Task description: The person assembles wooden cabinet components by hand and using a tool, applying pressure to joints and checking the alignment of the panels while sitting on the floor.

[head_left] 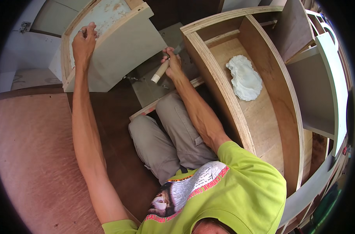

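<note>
My right hand point(172, 64) was closed around a wooden-handled tool point(160, 73), near a corner of the pale cabinet piece point(126, 50). My left hand point(85, 42) lay curled at its rim; whether gripping, I couldn't tell. I was seemingly mid-work on that piece; the next move called for steady bracing.

Your head camera, the left of two fisheyes, looks steeply down over your green shirt point(247, 187), which sits close to it. It faces forward past your knees point(142, 126) to your left hand point(84, 46) and right hand point(174, 66).
</note>
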`<state>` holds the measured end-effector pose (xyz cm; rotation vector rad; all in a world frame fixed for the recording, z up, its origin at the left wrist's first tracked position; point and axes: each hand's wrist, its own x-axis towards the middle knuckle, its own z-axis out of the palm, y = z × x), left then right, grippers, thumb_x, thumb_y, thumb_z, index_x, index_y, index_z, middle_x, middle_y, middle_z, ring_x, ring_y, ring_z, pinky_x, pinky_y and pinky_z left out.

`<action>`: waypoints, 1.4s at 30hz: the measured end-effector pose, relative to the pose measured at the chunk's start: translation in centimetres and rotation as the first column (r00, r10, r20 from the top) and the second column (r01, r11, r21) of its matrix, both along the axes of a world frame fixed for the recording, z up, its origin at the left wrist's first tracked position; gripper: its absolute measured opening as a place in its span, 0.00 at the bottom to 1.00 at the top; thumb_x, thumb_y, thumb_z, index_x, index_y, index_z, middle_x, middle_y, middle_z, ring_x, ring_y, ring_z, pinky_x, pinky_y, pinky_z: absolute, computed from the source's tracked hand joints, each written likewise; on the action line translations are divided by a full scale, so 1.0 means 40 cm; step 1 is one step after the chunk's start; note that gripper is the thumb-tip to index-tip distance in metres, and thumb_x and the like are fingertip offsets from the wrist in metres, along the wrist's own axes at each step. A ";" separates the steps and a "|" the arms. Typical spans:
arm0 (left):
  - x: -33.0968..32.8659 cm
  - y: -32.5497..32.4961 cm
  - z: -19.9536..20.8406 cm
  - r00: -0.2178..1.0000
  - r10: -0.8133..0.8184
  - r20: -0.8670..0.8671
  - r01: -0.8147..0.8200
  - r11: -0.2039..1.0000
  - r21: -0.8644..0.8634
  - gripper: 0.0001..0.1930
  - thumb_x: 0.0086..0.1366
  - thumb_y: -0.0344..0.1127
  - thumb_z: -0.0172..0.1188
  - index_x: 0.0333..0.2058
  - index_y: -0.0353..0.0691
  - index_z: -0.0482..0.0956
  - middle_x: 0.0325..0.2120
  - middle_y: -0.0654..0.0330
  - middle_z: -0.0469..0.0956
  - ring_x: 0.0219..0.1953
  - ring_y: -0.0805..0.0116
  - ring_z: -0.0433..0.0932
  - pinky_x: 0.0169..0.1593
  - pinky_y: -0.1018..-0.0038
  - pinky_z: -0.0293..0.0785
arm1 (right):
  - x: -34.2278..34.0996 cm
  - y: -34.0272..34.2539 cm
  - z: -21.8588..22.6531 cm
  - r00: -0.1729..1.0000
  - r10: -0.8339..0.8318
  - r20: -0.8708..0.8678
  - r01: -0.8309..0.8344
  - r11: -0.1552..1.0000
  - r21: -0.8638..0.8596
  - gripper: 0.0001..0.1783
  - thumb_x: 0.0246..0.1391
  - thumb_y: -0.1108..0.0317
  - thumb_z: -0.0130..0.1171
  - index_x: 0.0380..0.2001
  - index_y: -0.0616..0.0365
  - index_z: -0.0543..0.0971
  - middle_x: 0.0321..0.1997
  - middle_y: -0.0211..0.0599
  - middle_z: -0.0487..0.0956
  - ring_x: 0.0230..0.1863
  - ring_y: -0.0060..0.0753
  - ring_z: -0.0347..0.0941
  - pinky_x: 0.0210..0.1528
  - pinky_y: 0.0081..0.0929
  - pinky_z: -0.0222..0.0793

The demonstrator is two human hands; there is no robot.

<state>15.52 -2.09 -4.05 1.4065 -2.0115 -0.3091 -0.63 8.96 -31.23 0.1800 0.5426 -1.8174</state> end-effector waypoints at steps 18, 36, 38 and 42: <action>-0.003 0.016 0.010 1.000 0.011 -0.003 -0.011 1.000 -0.018 0.27 0.64 0.56 0.51 0.36 0.33 0.80 0.26 0.56 0.81 0.29 0.69 0.78 0.37 0.74 0.72 | 0.001 0.004 0.020 0.998 0.021 -0.058 -0.020 1.000 0.004 0.09 0.56 0.68 0.58 0.40 0.52 0.72 0.33 0.27 0.72 0.23 0.16 0.62 0.22 0.18 0.64; -0.006 0.115 0.023 0.860 -0.187 -0.475 0.110 0.976 -0.186 0.14 0.67 0.39 0.52 0.41 0.33 0.78 0.29 0.61 0.79 0.32 0.74 0.77 0.40 0.77 0.71 | 0.107 0.153 0.066 0.962 0.151 0.226 -0.194 0.964 0.180 0.09 0.62 0.65 0.51 0.30 0.56 0.73 0.22 0.27 0.68 0.18 0.19 0.60 0.19 0.18 0.63; -0.028 0.240 0.022 0.796 -0.181 -0.578 0.123 0.983 -0.138 0.13 0.68 0.37 0.50 0.41 0.33 0.78 0.28 0.62 0.78 0.32 0.76 0.77 0.41 0.78 0.71 | 0.104 0.175 0.068 0.961 0.130 0.243 -0.179 0.965 0.193 0.07 0.61 0.66 0.51 0.33 0.57 0.74 0.22 0.27 0.68 0.18 0.19 0.60 0.19 0.18 0.63; 0.073 0.402 -0.138 0.981 -0.160 -0.106 0.146 0.981 -0.126 0.12 0.70 0.31 0.45 0.44 0.34 0.76 0.30 0.55 0.79 0.34 0.64 0.77 0.43 0.71 0.71 | 0.073 0.202 0.092 0.981 0.188 0.039 -0.190 0.980 0.060 0.14 0.59 0.71 0.50 0.48 0.58 0.69 0.23 0.28 0.69 0.19 0.18 0.60 0.19 0.17 0.63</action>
